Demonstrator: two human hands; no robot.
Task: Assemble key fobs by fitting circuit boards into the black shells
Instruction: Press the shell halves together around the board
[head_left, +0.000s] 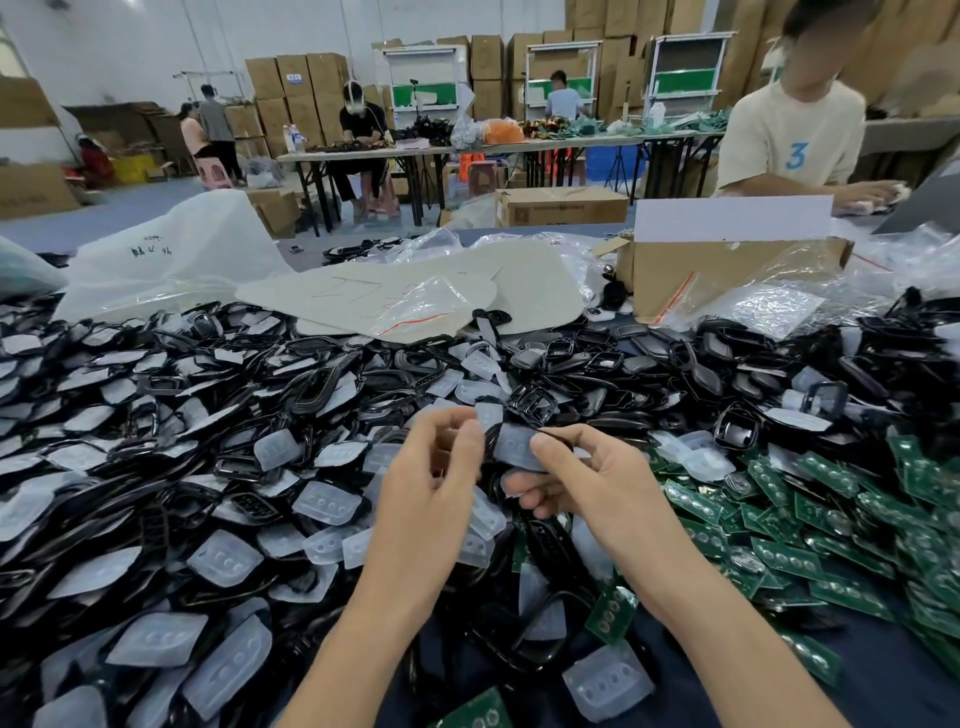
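Observation:
My right hand (576, 478) pinches a black shell with a translucent button pad (511, 446) in it, thumb on top and fingers curled beneath. My left hand (436, 467) is beside it, fingers curled, fingertips at the shell's left edge; whether they grip it I cannot tell. Below and around both hands spreads a heap of black shells (322, 384) mixed with clear rubber pads (223, 558). Green circuit boards (810, 499) lie piled at the right, a few (610, 610) near my right forearm.
A cardboard box (691, 275) with plastic bags stands behind the pile at right, grey card sheets (374, 293) and a white bag (176, 254) at the back. A person in a cream shirt (789, 135) works across the table. Other workers sit at far tables.

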